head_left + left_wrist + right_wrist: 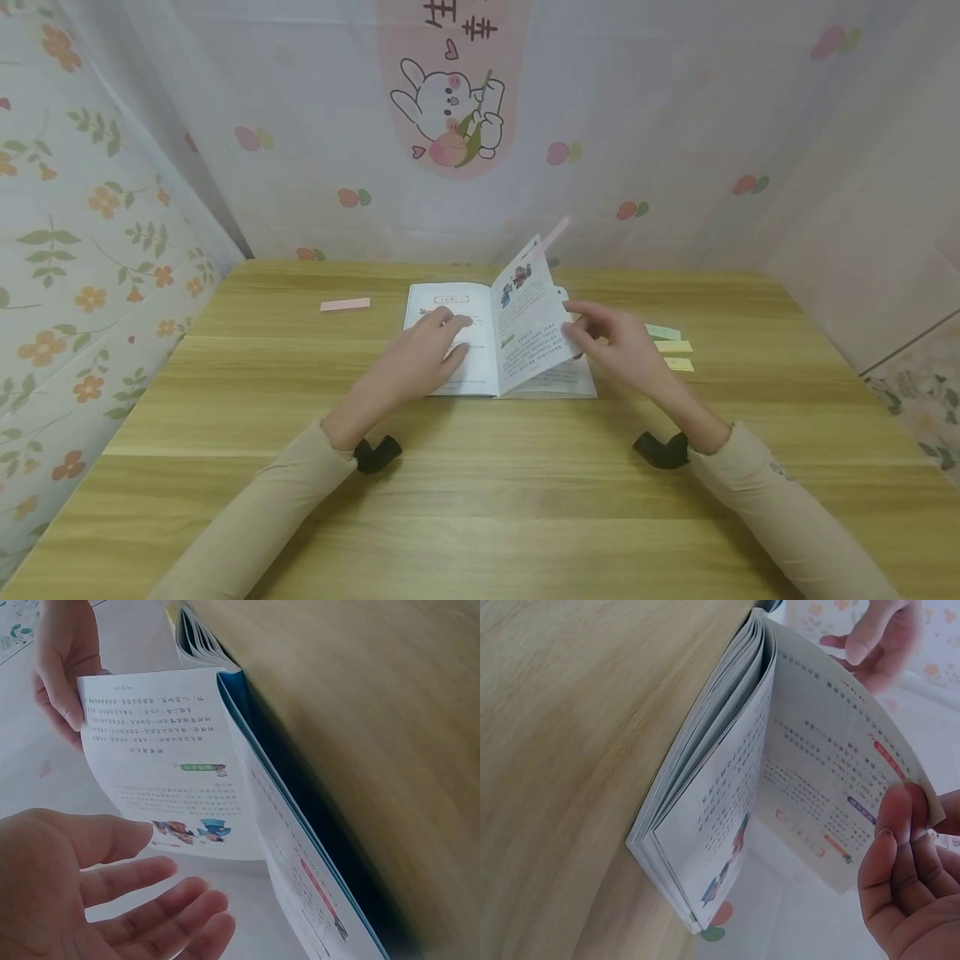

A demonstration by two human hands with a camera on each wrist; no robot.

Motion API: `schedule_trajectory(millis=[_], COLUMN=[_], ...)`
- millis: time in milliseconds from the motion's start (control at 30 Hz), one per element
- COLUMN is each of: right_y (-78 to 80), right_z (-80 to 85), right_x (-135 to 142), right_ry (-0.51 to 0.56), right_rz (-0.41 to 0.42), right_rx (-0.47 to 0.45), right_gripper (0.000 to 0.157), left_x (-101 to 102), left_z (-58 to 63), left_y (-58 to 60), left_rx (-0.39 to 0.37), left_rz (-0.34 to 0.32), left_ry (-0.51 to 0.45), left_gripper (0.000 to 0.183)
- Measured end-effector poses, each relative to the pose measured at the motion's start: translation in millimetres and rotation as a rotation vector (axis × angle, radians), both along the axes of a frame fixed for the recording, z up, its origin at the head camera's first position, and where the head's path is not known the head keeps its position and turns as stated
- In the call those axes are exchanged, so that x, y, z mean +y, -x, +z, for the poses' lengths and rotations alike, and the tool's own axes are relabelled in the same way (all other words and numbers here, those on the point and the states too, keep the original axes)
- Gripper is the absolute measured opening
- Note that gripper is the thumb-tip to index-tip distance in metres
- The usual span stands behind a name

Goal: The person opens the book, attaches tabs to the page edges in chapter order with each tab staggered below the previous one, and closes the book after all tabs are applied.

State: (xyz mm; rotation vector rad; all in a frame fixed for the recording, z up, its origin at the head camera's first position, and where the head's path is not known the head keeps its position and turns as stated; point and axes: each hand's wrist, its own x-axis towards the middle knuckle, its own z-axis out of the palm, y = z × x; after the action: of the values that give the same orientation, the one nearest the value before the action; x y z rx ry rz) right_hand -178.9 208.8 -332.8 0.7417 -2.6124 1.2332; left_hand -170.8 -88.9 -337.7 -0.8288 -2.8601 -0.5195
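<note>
An open book (517, 375) with printed text and small coloured pictures lies on the table. My right hand (618, 342) pinches the outer edge of one raised page (528, 321), which tilts up from the spine. In the right wrist view, thumb and fingers of that hand (911, 877) hold the page's edge. A pink paper strip (552, 236) sticks out from the top of the raised page. Over the left page (450, 387) is my left hand (427, 350), its fingers spread and relaxed; the left wrist view shows nothing held in it (112, 892).
On the wooden table (480, 517), another pink strip (345, 305) lies left of the book. Right of it, partly behind my right hand, are a green strip (663, 332) and yellow strips (675, 347). A patterned curtain (300, 125) hangs behind the table.
</note>
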Motion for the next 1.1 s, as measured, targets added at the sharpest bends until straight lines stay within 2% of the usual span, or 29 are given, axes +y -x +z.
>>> schedule_trajectory(millis=[333,600,833,967,1100], right_y=[-0.5,2.0,5.0,5.1,4.3], right_z=[2.7,4.7,4.7,5.8,7.9], right_x=[-2.5,-7.0,-12.6,-16.2,-19.1], right_ry=[0.046,0.083,0.112,0.071,0.036], right_rz=[0.053,0.078,0.155,0.132,0.106], right_rx=[-0.045,-0.097,-0.086,-0.063,-0.098], right_gripper=[0.041,0.045,0.042,0.040,0.043], left_x=[7.3,18.2,25.9,30.7,35.1], left_z=[4.1,12.5,16.5,19.1,21.2], left_y=[3.4,6.3,9.1,11.0,12.9], left_rx=[-0.022,-0.049,-0.069,-0.091,-0.111], left_rz=[-0.004,-0.038,-0.047,-0.055,-0.061], left_ry=[-0.013,-0.032,-0.046,-0.074,-0.125], left_gripper=[0.041,0.046,0.051,0.052,0.054])
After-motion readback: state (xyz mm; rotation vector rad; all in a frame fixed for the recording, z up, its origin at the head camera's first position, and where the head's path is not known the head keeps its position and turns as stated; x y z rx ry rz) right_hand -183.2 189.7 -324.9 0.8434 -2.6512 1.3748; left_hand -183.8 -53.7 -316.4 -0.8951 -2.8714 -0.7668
